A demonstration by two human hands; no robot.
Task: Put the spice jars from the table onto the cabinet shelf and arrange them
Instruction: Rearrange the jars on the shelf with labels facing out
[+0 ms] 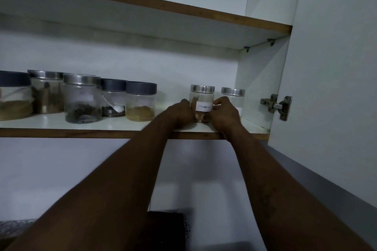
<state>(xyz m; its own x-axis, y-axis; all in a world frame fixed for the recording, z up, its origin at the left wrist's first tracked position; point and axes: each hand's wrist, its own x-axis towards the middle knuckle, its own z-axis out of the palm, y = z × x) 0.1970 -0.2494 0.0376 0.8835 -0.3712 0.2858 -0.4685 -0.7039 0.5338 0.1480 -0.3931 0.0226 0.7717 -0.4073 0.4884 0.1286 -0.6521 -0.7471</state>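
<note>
A small glass jar with a silver lid and a white handwritten label, the cinnamon jar [202,98], stands on the white cabinet shelf [114,126] toward its right end. My left hand [180,111] clasps its left side and my right hand [225,113] its right side. Another silver-lidded jar [233,96] stands just right of it, near the cabinet wall. Further left on the shelf, several jars stand in a cluster: a grey-lidded jar of tan powder [140,101], a grey-lidded jar with white contents [113,98] and a silver-lidded jar of dark spice [82,101].
The open cabinet door [330,67] hangs at the right with its hinge [276,106] beside the shelf end. An upper shelf [142,2] runs overhead. More jars [46,91] sit at the far left. A dark object [165,230] lies below, between my arms.
</note>
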